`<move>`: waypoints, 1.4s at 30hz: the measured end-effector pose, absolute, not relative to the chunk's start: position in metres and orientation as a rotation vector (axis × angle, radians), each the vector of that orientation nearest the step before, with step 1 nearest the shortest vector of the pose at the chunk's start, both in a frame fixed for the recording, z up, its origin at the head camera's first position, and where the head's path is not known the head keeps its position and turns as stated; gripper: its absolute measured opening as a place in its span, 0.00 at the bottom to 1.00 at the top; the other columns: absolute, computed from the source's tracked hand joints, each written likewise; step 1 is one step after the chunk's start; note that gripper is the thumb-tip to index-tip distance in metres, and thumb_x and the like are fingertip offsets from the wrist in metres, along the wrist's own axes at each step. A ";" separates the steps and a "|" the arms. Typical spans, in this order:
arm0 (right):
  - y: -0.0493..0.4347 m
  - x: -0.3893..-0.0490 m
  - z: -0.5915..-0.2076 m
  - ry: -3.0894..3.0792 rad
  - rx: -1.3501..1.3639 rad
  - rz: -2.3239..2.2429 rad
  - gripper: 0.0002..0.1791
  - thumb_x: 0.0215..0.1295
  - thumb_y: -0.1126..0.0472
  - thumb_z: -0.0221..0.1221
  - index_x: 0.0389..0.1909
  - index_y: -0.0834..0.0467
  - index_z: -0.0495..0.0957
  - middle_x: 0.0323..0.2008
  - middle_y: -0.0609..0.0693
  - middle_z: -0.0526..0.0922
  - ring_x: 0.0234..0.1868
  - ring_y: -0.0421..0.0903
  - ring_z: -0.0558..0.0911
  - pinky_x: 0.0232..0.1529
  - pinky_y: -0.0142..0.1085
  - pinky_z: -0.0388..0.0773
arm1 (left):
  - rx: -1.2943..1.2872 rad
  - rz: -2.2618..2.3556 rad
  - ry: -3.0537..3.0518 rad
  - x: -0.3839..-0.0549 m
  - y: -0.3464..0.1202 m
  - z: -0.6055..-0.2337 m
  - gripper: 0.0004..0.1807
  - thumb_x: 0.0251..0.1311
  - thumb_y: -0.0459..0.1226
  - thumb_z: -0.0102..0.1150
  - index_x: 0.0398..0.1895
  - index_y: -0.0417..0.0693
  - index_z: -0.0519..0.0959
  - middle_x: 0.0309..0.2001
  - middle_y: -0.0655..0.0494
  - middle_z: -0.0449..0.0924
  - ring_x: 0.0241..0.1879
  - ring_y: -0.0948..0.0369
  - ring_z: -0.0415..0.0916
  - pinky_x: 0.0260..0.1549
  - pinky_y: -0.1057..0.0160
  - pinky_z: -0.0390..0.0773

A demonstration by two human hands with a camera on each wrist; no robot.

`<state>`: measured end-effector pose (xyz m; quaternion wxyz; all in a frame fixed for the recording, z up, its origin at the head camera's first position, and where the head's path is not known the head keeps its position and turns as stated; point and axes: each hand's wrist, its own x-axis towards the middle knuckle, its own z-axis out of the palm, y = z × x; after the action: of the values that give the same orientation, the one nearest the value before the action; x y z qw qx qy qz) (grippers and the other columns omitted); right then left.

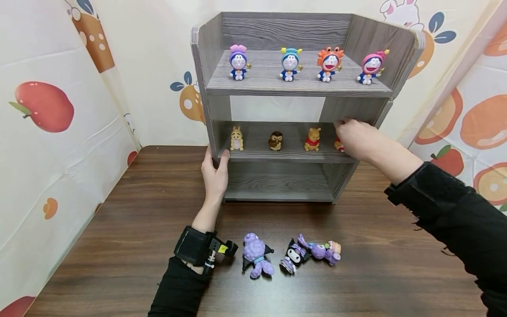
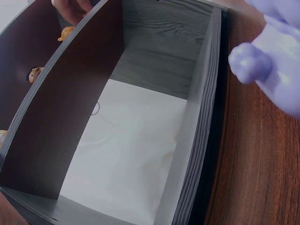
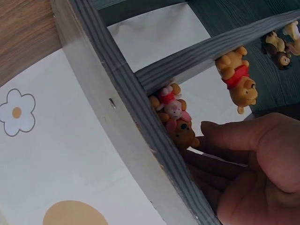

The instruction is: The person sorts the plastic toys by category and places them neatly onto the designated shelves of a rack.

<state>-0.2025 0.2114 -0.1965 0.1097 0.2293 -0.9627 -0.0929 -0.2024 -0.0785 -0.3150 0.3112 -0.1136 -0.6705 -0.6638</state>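
Note:
My left hand (image 1: 215, 178) grips the lower left side of a grey wooden shelf unit (image 1: 281, 156), thumb in front. On the middle shelf's right end, my right hand (image 1: 358, 138) holds a bear figurine with a small pink piglet (image 3: 176, 112) by its head, against the side panel; my hand partly hides it in the head view. Beside it along that shelf stand a yellow bear in a red shirt (image 1: 312, 140), a brown owl (image 1: 275, 141) and a pale yellow rabbit (image 1: 236, 138). The right wrist view shows my thumb (image 3: 225, 136) close to the bear's head.
Several blue cat figurines in coloured hats, one with an orange crab hat (image 1: 329, 64), line the top shelf. On the brown table (image 1: 130, 246) lie a purple figurine (image 1: 256, 255), a black-hooded figurine (image 1: 294, 255) and another purple one (image 1: 322, 251). Fruit-printed cloth (image 1: 59, 176) hangs around.

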 end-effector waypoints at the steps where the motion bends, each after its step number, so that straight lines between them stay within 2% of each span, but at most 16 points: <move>1: 0.212 -0.202 -0.196 -2.813 0.680 -0.268 0.09 0.53 0.77 0.48 0.36 0.76 0.69 0.27 0.65 0.70 0.30 0.59 0.74 0.27 0.49 0.71 | -0.300 -1.757 -1.772 -0.200 -0.078 -0.312 0.22 0.59 0.28 0.45 0.58 0.32 0.64 0.52 0.38 0.69 0.52 0.51 0.67 0.49 0.57 0.65; 10: 0.208 -0.180 -0.185 -2.670 0.710 -0.199 0.15 0.53 0.72 0.54 0.44 0.72 0.73 0.35 0.67 0.75 0.36 0.63 0.75 0.32 0.52 0.72 | -0.294 -1.748 -1.781 -0.191 -0.076 -0.303 0.21 0.58 0.27 0.45 0.57 0.30 0.64 0.52 0.36 0.69 0.52 0.49 0.67 0.49 0.57 0.64; 16: 0.205 -0.151 -0.191 -2.539 0.845 -0.090 0.16 0.49 0.71 0.60 0.41 0.69 0.75 0.33 0.62 0.77 0.31 0.56 0.77 0.26 0.47 0.74 | -0.297 -1.746 -1.776 -0.193 -0.076 -0.304 0.21 0.58 0.28 0.46 0.56 0.30 0.65 0.51 0.36 0.70 0.51 0.49 0.67 0.48 0.57 0.65; 29: 0.197 -0.116 -0.250 -2.702 1.008 0.022 0.14 0.48 0.64 0.64 0.38 0.63 0.78 0.32 0.52 0.78 0.26 0.48 0.79 0.25 0.42 0.75 | -0.295 -1.749 -1.779 -0.193 -0.077 -0.305 0.21 0.58 0.27 0.45 0.56 0.29 0.64 0.51 0.35 0.69 0.52 0.48 0.66 0.49 0.57 0.65; 34: 0.198 -0.114 -0.269 -2.872 1.073 0.092 0.11 0.50 0.61 0.63 0.36 0.60 0.78 0.33 0.49 0.79 0.30 0.44 0.80 0.27 0.40 0.75 | -0.290 -1.739 -1.784 -0.193 -0.076 -0.304 0.21 0.58 0.28 0.46 0.55 0.29 0.65 0.50 0.35 0.70 0.50 0.48 0.67 0.47 0.58 0.65; 39: 0.198 -0.118 -0.286 -3.006 1.212 0.247 0.12 0.51 0.61 0.62 0.37 0.62 0.78 0.35 0.50 0.80 0.33 0.44 0.79 0.31 0.38 0.75 | -0.290 -1.740 -1.784 -0.192 -0.076 -0.304 0.21 0.58 0.28 0.46 0.56 0.29 0.65 0.51 0.35 0.69 0.52 0.48 0.67 0.49 0.57 0.64; 42: 0.198 -0.122 -0.297 -3.096 1.288 0.350 0.14 0.51 0.60 0.62 0.37 0.64 0.78 0.33 0.50 0.80 0.30 0.40 0.78 0.29 0.34 0.74 | -0.289 -1.742 -1.782 -0.192 -0.076 -0.304 0.21 0.58 0.28 0.46 0.56 0.29 0.64 0.51 0.35 0.69 0.52 0.48 0.67 0.49 0.56 0.64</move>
<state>-0.1225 0.1980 -0.2966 -0.1149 0.3795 -0.9122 0.1030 -0.1922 -0.0762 -0.3041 0.3113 -0.1094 -0.6752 -0.6598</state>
